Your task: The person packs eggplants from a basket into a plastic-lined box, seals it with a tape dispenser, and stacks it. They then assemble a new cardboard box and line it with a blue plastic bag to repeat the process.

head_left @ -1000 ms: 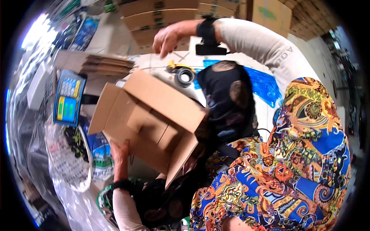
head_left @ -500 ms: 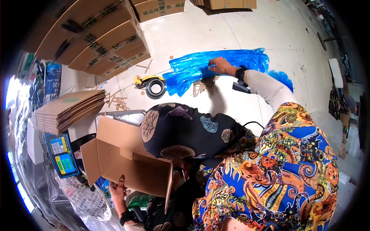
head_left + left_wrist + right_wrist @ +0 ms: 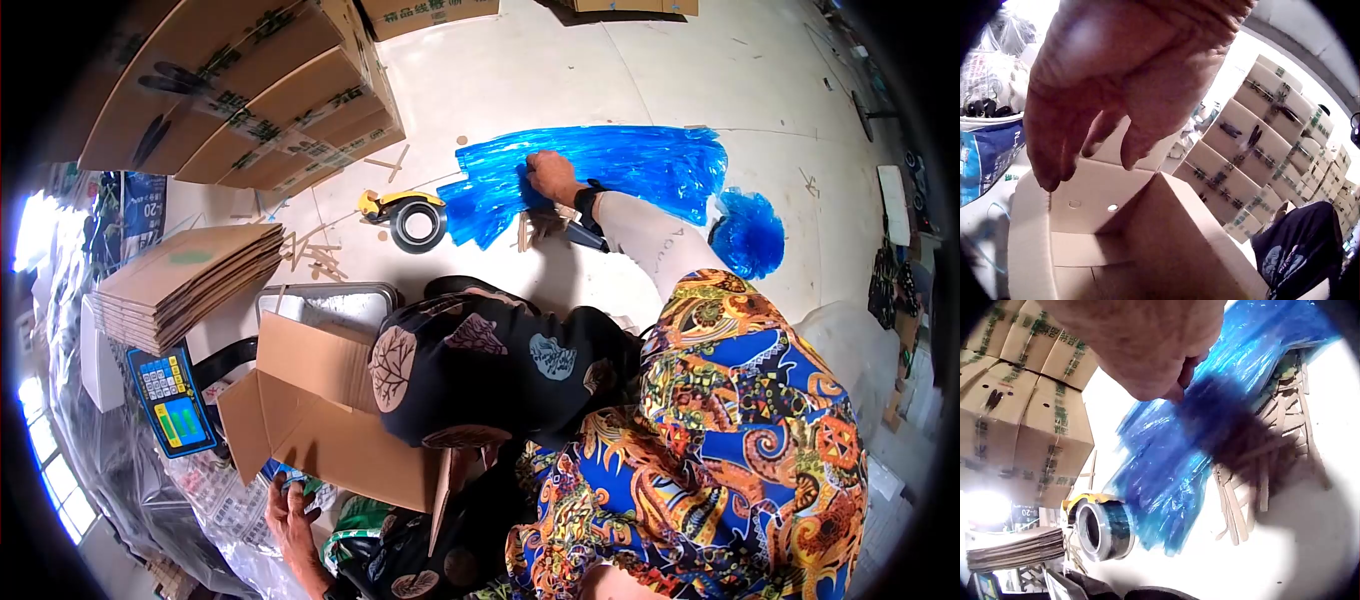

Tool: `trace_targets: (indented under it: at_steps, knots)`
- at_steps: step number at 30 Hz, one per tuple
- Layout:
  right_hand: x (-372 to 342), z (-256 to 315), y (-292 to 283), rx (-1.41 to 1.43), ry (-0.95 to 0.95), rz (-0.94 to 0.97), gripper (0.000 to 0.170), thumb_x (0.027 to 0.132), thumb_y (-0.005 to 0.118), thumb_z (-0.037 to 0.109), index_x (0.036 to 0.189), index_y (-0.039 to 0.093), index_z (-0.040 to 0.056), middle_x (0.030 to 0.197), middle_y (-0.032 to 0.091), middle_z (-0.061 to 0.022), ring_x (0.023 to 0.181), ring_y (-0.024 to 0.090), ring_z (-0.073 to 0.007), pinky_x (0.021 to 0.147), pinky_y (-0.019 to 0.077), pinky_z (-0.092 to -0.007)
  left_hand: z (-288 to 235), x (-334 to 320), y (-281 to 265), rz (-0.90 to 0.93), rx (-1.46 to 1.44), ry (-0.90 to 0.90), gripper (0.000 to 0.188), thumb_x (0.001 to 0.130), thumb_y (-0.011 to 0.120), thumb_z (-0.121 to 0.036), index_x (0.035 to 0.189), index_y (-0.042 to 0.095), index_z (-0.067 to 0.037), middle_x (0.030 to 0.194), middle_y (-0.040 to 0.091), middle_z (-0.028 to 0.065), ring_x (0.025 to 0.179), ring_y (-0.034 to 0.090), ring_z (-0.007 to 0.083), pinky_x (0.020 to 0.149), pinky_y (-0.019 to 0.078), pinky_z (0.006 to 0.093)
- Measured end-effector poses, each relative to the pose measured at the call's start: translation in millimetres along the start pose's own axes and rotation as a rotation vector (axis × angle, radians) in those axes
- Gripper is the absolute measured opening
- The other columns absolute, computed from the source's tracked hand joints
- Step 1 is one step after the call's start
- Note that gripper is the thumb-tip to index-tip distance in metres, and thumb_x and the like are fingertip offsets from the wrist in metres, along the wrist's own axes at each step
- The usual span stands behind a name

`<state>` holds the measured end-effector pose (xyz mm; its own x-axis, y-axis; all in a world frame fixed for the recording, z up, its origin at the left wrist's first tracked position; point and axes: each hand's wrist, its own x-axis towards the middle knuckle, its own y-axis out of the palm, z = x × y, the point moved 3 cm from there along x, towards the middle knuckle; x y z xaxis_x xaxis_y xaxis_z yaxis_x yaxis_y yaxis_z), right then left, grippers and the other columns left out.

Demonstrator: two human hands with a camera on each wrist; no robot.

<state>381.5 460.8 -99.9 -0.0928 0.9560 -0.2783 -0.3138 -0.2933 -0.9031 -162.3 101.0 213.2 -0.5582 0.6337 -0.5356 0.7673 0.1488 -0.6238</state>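
Observation:
An open cardboard box (image 3: 350, 455) leans against the person's dark-trousered knee in the head view, its flaps spread. My left hand (image 3: 292, 520) is at the near flap's edge, fingers bent loosely; in the left wrist view the fingertips hang right at the box's rim, thumb apart from them. Over on the floor, my right hand (image 3: 555, 180) is low above the left part of a spread of shiny blue plastic (image 3: 620, 165), its fingers curled. From the right wrist view I cannot tell whether those fingertips pinch the plastic; they are mostly hidden behind the hand.
A tape dispenser (image 3: 415, 222) with a yellow part lies left of the plastic. Flattened cardboard (image 3: 190, 280) is stacked beside a scale display (image 3: 172, 400). Taped cartons (image 3: 260, 100) tower at the back left. Cardboard strips (image 3: 315, 258) litter the floor; a metal tray (image 3: 335, 298) is behind the box.
My right hand has come down from above the cartons to the blue plastic, then shifted slightly left over it. My left hand has loosened from the box's side and drawn slightly away.

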Motion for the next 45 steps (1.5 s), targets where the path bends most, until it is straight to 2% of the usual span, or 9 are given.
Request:
trace_targets:
  at_steps: [11, 16, 19, 21, 27, 29, 33, 39, 45]
  knots:
    - [-12.7, 5.2, -19.6, 0.128, -0.023, -0.205, 0.015, 0.080, 0.059, 0.013, 0.092, 0.066, 0.0083, 0.099, 0.063, -0.0192, 0.096, 0.061, -0.0403, 0.077, 0.0518, -0.0500, -43.4, -20.9, 18.6, 0.006, -0.002, 0.095, 0.053, 0.093, 0.065, -0.030, 0.135, 0.051, 0.000, 0.110, 0.064, 0.0135, 0.093, 0.067, 0.0204, 0.071, 0.0560, 0.0292]
    - [-12.9, -18.6, -48.9, 0.114, -0.257, -0.603, 0.016, 0.083, 0.062, 0.020, 0.089, 0.062, 0.0049, 0.088, 0.063, -0.0189, 0.080, 0.061, -0.0360, 0.071, 0.0512, -0.0451, -52.5, -27.0, 22.6, 0.018, -0.095, 0.184, 0.049, 0.095, 0.063, -0.027, 0.132, 0.053, 0.002, 0.110, 0.065, 0.0141, 0.096, 0.066, 0.0197, 0.077, 0.0557, 0.0300]
    - [-39.8, 17.7, -101.6, 0.569, -0.136, -0.348, 0.015, 0.086, 0.061, 0.019, 0.090, 0.058, 0.0049, 0.082, 0.061, -0.0165, 0.072, 0.058, -0.0264, 0.069, 0.0507, -0.0376, -78.7, -34.1, 31.4, -0.053, -0.097, 0.240, 0.046, 0.095, 0.063, -0.025, 0.132, 0.053, 0.002, 0.110, 0.066, 0.0132, 0.096, 0.066, 0.0200, 0.078, 0.0555, 0.0299]
    - [-65.1, 67.3, -136.6, 0.870, -0.270, -0.142, 0.012, 0.095, 0.055, 0.015, 0.090, 0.051, 0.0051, 0.081, 0.051, 0.0011, 0.076, 0.048, -0.0092, 0.070, 0.0449, -0.0257, -105.4, -38.4, 39.9, -0.026, -0.114, 0.334, 0.050, 0.093, 0.063, -0.019, 0.137, 0.048, 0.001, 0.119, 0.063, 0.0147, 0.107, 0.063, 0.0224, 0.085, 0.0533, 0.0318]
    - [-131.0, 214.5, -236.1, 1.168, -0.504, 0.185, 0.019, 0.095, 0.053, 0.018, 0.101, 0.057, 0.0013, 0.079, 0.051, -0.0014, 0.070, 0.050, -0.0087, 0.063, 0.0436, -0.0241, -205.6, -30.9, 108.6, -0.028, -0.119, 0.830, 0.081, 0.076, 0.069, -0.008, 0.149, 0.034, -0.007, 0.141, 0.049, 0.0190, 0.129, 0.049, 0.0298, 0.098, 0.0483, 0.0391]
    - [-158.8, 261.0, -266.4, 1.308, -0.621, 0.294, 0.020, 0.095, 0.054, 0.018, 0.106, 0.060, 0.0025, 0.084, 0.056, -0.0002, 0.071, 0.050, -0.0071, 0.065, 0.0432, -0.0221, -228.1, -27.5, 124.5, -0.114, -0.085, 0.948, 0.071, 0.078, 0.068, -0.007, 0.144, 0.042, -0.006, 0.124, 0.061, 0.0154, 0.113, 0.059, 0.0221, 0.090, 0.0505, 0.0333]
    - [-161.8, 312.2, -262.6, 1.258, -0.988, 0.325, 0.027, 0.098, 0.055, 0.026, 0.113, 0.060, 0.0041, 0.091, 0.056, -0.0002, 0.078, 0.052, -0.0077, 0.070, 0.0454, -0.0222, -210.1, 18.6, 118.3, 0.083, -0.267, 0.855, 0.023, 0.091, 0.062, -0.010, 0.111, 0.064, 0.001, 0.079, 0.062, -0.0002, 0.070, 0.053, 0.0080, 0.065, 0.0472, 0.0257]
    - [-151.2, 317.2, -226.9, 0.398, -1.157, 0.489, 0.091, 0.072, 0.078, 0.053, 0.139, 0.046, 0.0012, 0.123, 0.059, -0.0212, 0.106, 0.061, -0.0290, 0.091, 0.0498, -0.0399, -157.3, -21.8, 12.2, -0.236, -0.909, 0.925, 0.036, 0.099, 0.057, -0.030, 0.126, 0.056, -0.006, 0.122, 0.062, 0.0076, 0.107, 0.060, 0.0213, 0.094, 0.0504, 0.0389]
    - [-123.5, 377.9, -141.6, -0.222, -1.182, 0.571, 0.048, 0.085, 0.071, 0.033, 0.123, 0.058, 0.0064, 0.099, 0.066, -0.0160, 0.093, 0.063, -0.0338, 0.081, 0.0498, -0.0439, -126.3, -90.4, -92.9, -0.319, -0.984, 1.155, 0.033, 0.103, 0.048, -0.020, 0.127, 0.056, 0.003, 0.126, 0.060, 0.0148, 0.108, 0.059, 0.0259, 0.098, 0.0487, 0.0407]
